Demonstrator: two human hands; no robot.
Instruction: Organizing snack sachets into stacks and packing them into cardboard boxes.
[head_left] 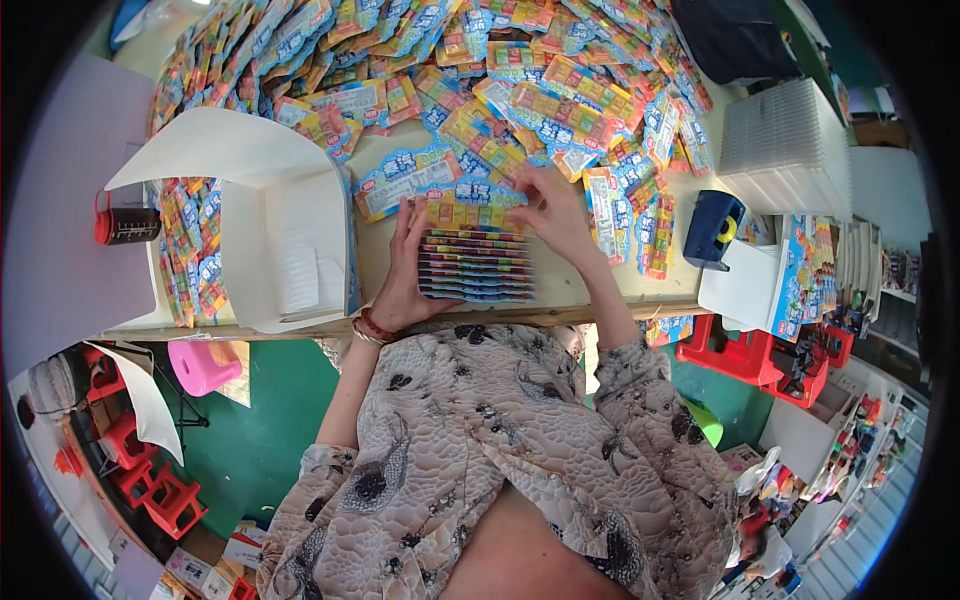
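Observation:
A row of colourful blister packs [476, 268] stands edge-on at the table's front, in front of my body. My left hand [402, 285] is wrapped round the row's left side, its fingers along the ends of the packs. At the far end of the row, one blister pack [465, 206] shows its blue-topped face with small yellow and orange pieces. My right hand [552, 212] pinches that pack's right end between thumb and fingers. To the left of my left hand stands an open white carton [240, 250] with its flap raised.
A large heap of similar packs [480, 130] covers the far table. At right are a stack of clear plastic trays [785, 150], a dark blue tape dispenser [714, 230] and a filled display box [790, 280]. A dark bottle [130, 226] stands left; red stools [735, 355] are below the table.

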